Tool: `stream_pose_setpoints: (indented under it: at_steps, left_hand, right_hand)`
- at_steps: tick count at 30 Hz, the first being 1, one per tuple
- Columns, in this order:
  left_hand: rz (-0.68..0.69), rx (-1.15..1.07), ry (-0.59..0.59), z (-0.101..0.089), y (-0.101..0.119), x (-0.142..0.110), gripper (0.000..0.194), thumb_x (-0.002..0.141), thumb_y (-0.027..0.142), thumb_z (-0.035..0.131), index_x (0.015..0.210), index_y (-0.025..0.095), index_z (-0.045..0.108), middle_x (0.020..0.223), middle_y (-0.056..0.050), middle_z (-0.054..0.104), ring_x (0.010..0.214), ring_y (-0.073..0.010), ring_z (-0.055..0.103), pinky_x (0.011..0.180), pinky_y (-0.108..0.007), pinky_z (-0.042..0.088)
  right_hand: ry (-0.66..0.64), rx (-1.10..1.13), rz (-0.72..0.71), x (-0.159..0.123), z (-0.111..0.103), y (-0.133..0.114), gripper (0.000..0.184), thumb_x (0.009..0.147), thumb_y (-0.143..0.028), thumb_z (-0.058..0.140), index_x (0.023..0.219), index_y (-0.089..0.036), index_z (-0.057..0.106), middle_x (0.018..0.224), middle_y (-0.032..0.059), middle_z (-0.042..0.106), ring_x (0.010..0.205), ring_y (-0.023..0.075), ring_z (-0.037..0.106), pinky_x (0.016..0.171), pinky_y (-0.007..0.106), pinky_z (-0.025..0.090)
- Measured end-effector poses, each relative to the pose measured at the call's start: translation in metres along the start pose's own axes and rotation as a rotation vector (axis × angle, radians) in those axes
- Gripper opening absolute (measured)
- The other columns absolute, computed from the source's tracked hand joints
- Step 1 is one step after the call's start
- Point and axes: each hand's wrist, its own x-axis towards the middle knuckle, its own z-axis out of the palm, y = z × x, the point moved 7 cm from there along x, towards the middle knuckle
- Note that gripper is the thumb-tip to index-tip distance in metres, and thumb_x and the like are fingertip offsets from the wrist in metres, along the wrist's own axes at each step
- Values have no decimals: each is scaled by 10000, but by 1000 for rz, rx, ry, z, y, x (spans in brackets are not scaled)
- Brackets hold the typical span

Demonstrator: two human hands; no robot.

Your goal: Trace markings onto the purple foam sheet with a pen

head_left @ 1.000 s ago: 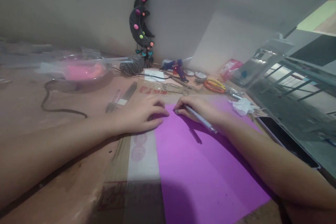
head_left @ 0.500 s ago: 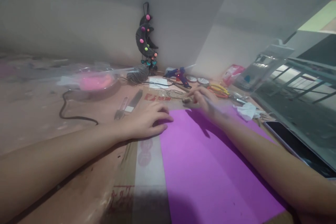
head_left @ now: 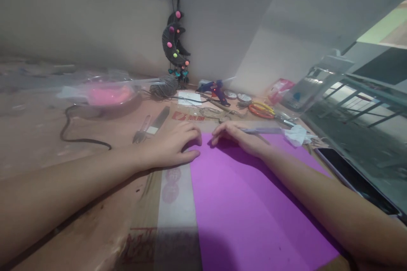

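A purple sheet of paper (head_left: 251, 194) lies in front of me on a flattened cardboard piece (head_left: 174, 216). My left hand (head_left: 179, 144) rests at its upper left edge, fingers apart and slightly bent, with nothing in them. Over the sheet's top part is my right hand (head_left: 233, 135), its fingers curled and pointing left. A slim, pale lavender pen-like tool (head_left: 265, 130) sticks out to the right from behind this hand and appears held in it; its tip is hidden. A small gap separates the two hands.
Beyond the hands lie a glue gun (head_left: 216, 91), grey yarn (head_left: 163, 87), pliers (head_left: 260, 109) and a cutter (head_left: 159, 120). A black moon ornament (head_left: 174, 46) hangs at the wall. To the right are a phone (head_left: 358, 180), crumpled tissue (head_left: 297, 135) and a clear bottle (head_left: 310, 87).
My right hand has moved left and down, closer to my left hand, with its fingers lower over the purple paper. The left hand stays nearly in place. The view has shifted slightly.
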Motion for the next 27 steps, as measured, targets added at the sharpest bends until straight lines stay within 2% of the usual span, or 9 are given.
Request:
stream_pose_setpoints:
  at_steps: [3, 6, 10, 12, 16, 19, 22, 24, 27]
  left_hand:
    - [-6, -1, -4, 0, -1, -1, 198, 965, 349, 594, 1072, 204, 677, 1227, -88, 688, 1172, -279, 624, 1052, -445, 464]
    - [-1, 4, -7, 0, -1, -1, 193, 959, 340, 605, 1074, 205, 682, 1219, -83, 691, 1167, -278, 626, 1035, -429, 471]
    - [0, -8, -4, 0, -1, 0, 175, 960, 335, 612, 1062, 212, 682, 1213, -72, 693, 1162, -277, 626, 1032, -430, 473]
    - [2, -11, 2, -1, 0, -1, 170, 959, 332, 613, 1065, 214, 676, 1214, -71, 689, 1175, -278, 624, 1061, -440, 465]
    - [-16, -27, -7, 0, -1, -2, 177, 962, 337, 609, 1078, 218, 669, 1219, -76, 682, 1186, -282, 623, 1069, -448, 462]
    - [-10, -33, -4, 0, -1, -1, 177, 971, 344, 607, 1077, 217, 671, 1216, -77, 679, 1181, -279, 621, 1068, -451, 463]
    - [7, -19, 10, -1, 1, 0, 165, 976, 335, 600, 1055, 207, 669, 1205, -83, 682, 1165, -273, 620, 1056, -442, 468]
    - [14, -2, 11, -2, 2, 0, 165, 977, 335, 595, 1042, 203, 669, 1191, -84, 688, 1146, -270, 624, 1051, -440, 468]
    - [16, 1, 10, -2, 3, 0, 176, 975, 343, 588, 1041, 203, 671, 1193, -85, 689, 1139, -267, 627, 1050, -433, 466]
  right_hand:
    - [-22, 85, 49, -2, 5, 5, 580, 990, -741, 571, 947, -190, 746, 682, 44, 746, 721, 241, 770, 824, 435, 605]
    - [48, 38, 12, 1, 2, 5, 621, 970, -781, 565, 1053, -196, 753, 777, 61, 786, 826, 242, 785, 894, 424, 580]
    - [-15, 58, 19, 5, 5, 4, 692, 968, -820, 496, 1157, -205, 749, 901, 94, 817, 912, 268, 788, 930, 466, 579]
    - [10, 38, 2, 5, 3, 2, 628, 970, -782, 534, 1115, -214, 761, 957, 97, 822, 910, 255, 781, 900, 440, 589]
    - [7, 39, 6, 2, 6, -1, 644, 954, -788, 529, 1115, -208, 758, 934, 105, 817, 687, 220, 726, 714, 402, 599]
    - [64, 53, -17, 4, 4, -3, 603, 950, -767, 541, 1100, -214, 732, 887, 78, 796, 690, 209, 719, 684, 373, 591]
    - [158, 25, -21, 6, -4, -4, 447, 959, -665, 553, 948, -232, 660, 516, -57, 559, 429, 146, 503, 479, 277, 447]
    - [286, -93, -70, 4, -14, -10, 264, 920, -499, 643, 878, -244, 588, 453, -120, 412, 373, 101, 340, 423, 225, 311]
    - [337, -304, -73, 5, -15, -17, 222, 854, -375, 712, 866, -251, 528, 486, -126, 452, 402, 87, 357, 433, 212, 266]
